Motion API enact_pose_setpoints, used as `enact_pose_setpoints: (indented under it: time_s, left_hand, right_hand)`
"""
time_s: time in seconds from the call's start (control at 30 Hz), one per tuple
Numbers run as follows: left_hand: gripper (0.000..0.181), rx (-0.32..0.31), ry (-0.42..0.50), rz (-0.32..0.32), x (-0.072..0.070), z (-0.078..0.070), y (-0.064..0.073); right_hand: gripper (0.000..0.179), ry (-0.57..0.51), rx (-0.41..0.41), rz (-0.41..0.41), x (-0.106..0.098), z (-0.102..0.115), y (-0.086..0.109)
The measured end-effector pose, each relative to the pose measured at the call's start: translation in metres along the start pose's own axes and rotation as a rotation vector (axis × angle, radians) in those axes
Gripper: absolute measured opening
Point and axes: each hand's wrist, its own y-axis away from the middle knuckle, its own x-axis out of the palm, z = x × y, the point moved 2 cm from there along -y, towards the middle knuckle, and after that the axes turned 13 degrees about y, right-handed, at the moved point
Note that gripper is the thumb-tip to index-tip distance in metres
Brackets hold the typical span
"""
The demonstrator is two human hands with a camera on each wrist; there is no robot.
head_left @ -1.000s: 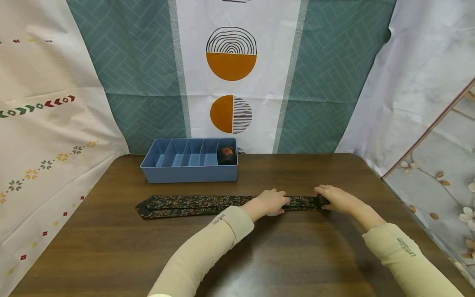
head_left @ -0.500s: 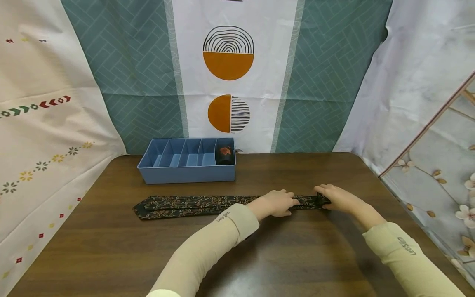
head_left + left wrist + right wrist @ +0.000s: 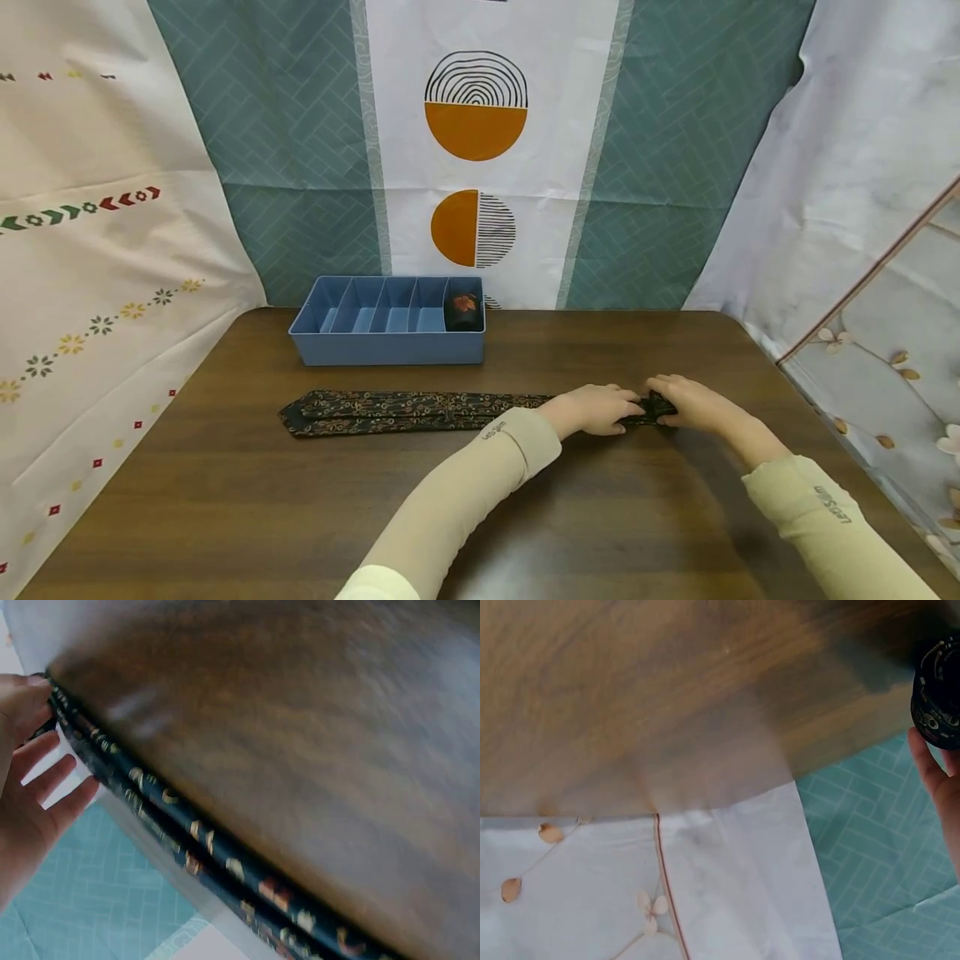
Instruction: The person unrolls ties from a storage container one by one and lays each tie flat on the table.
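Observation:
A dark necktie (image 3: 405, 406) with a small gold and rust pattern lies lengthwise across the table, its pointed wide end at the left. My right hand (image 3: 693, 404) grips its right end, which is wound into a small roll; in the right wrist view the rolled necktie (image 3: 937, 697) shows at the fingertips. Just left of that, my left hand (image 3: 596, 408) rests on the tie. The left wrist view shows the left hand's fingers (image 3: 52, 776) spread and fairly straight beside the strip of tie (image 3: 187, 836).
Behind the tie stands a blue divided box (image 3: 386, 350) with several compartments. Its rightmost one holds a dark roll (image 3: 464, 312) with an orange leaf pattern. Patterned cloths (image 3: 675, 167) hang at the back and sides of the wooden table (image 3: 600, 517).
My left hand has slid rightward along the tie, closer to the right hand. The right hand stays at the rolled end. The head view has shifted slightly.

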Motion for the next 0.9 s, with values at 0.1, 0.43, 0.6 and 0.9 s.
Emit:
enact_pose_setpoints:
  time_s: [0.1,0.43,0.6,0.9]
  left_hand:
    - [0.048,-0.010,0.012,0.022,0.005,-0.002,-0.006]
    - [0.043,-0.025,0.023,0.022,0.003,-0.009,-0.011]
    - [0.040,-0.018,0.057,-0.006,0.003,-0.007,-0.012]
    - [0.038,-0.032,0.098,-0.026,0.004,-0.005,-0.013]
  right_hand:
    - [0.039,-0.002,-0.004,-0.004,0.003,0.002,0.001]
    - [0.036,0.072,-0.013,-0.053,0.000,0.000,0.008]
    - [0.029,0.079,-0.044,-0.039,-0.002,-0.002,0.008]
    - [0.035,0.074,-0.021,-0.022,-0.003,-0.007,0.009]
